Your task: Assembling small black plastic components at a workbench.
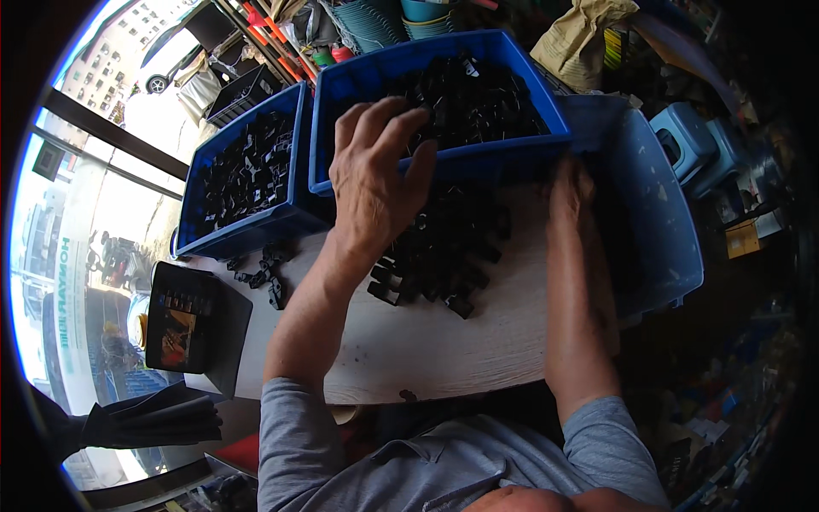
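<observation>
A large blue plastic bin (444,152) full of small black plastic parts (469,98) is at the far side of the table. My left hand (375,158) is raised over its front rim, fingers apart and slightly bent, with nothing seen in them. My right hand (570,188) is at the bin's front right corner, beside a lighter blue bin. Its fingers are in shadow and partly hidden, so I cannot tell whether they grip the corner. A heap of black plastic parts (448,247) lies on the table under the large bin's front edge.
A second blue bin (247,224) of black parts stands at the left. Several loose black parts (271,277) lie before it. A dark-framed screen (179,320) stands at the table's left edge. The lighter blue bin (661,222) is at the right, near blue stools (687,141).
</observation>
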The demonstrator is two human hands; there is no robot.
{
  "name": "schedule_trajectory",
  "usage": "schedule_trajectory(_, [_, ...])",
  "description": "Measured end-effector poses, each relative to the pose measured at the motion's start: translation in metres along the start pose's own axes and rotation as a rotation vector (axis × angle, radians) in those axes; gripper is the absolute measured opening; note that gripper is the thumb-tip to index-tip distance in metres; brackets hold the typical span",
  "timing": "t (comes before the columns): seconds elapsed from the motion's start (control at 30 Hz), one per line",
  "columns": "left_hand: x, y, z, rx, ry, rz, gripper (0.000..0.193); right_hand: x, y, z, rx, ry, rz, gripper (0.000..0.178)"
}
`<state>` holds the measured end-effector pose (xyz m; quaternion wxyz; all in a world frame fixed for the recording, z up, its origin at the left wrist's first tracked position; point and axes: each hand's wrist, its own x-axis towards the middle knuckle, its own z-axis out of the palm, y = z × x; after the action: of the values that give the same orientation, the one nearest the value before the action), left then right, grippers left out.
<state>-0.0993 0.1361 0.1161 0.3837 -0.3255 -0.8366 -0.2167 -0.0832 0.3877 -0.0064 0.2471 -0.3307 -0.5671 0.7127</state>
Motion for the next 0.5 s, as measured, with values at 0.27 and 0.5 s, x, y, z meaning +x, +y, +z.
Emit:
schedule_trajectory(0.27, [0.067,-0.096,0.096,-0.029,-0.609,-0.279,0.102,0.033,0.037,-0.008,-0.090,0.002,-0.224,0.030])
schedule_trajectory(0.5, [0.071,-0.099,0.127,0.116,-0.831,-0.283,0.092,-0.006,-0.003,0.002,-0.038,0.005,0.024,0.032])
